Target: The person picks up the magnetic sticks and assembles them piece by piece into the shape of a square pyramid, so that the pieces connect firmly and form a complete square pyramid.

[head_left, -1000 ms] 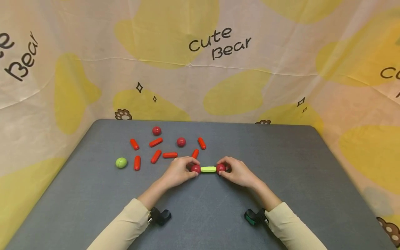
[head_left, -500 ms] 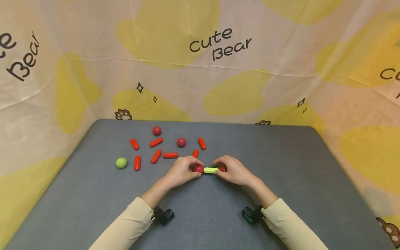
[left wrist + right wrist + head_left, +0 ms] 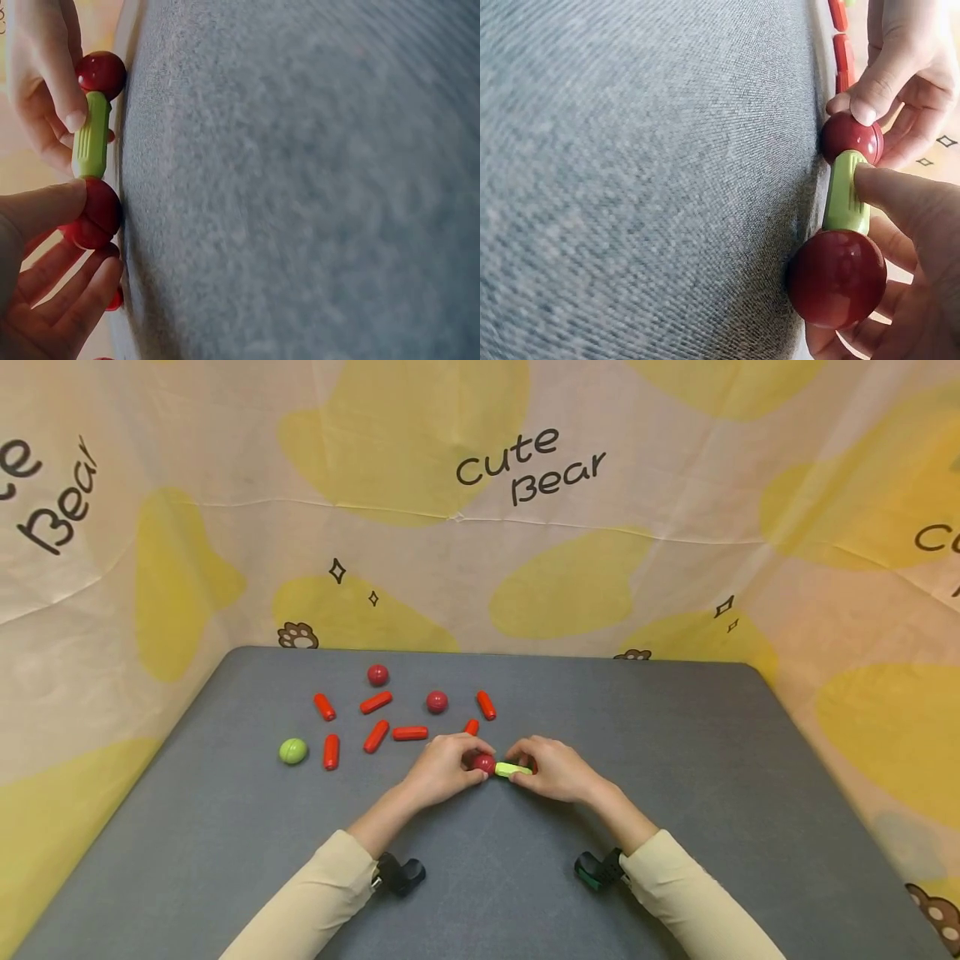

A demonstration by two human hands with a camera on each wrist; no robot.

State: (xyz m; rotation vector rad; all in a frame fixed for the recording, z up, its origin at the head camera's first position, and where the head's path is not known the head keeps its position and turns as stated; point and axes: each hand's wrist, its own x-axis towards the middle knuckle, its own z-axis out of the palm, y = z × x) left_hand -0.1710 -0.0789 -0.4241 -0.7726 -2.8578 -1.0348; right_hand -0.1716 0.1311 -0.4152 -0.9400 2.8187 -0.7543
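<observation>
Rod (image 3: 513,769), green, flat on table (image 3: 675,760) mid-front, red ball each end. Left hand (image 3: 448,768) fingers pinch left ball (image 3: 483,764); right hand (image 3: 551,770) fingers grip rod and right ball (image 3: 837,277), bracing joints. Spare red rods (image 3: 409,732) at 11 o'clock.

Your left hand (image 3: 41,300) fills the lower left corner, thumb and curled fingers pinching a dark red ball (image 3: 96,214) against the grey felt tabletop (image 3: 300,180). A lime green rod (image 3: 91,136) stands end-on from that ball, meeting a second dark red ball (image 3: 103,73) at its far end. Your right hand (image 3: 41,75) grips there, one fingertip (image 3: 73,120) laid on the rod.
</observation>
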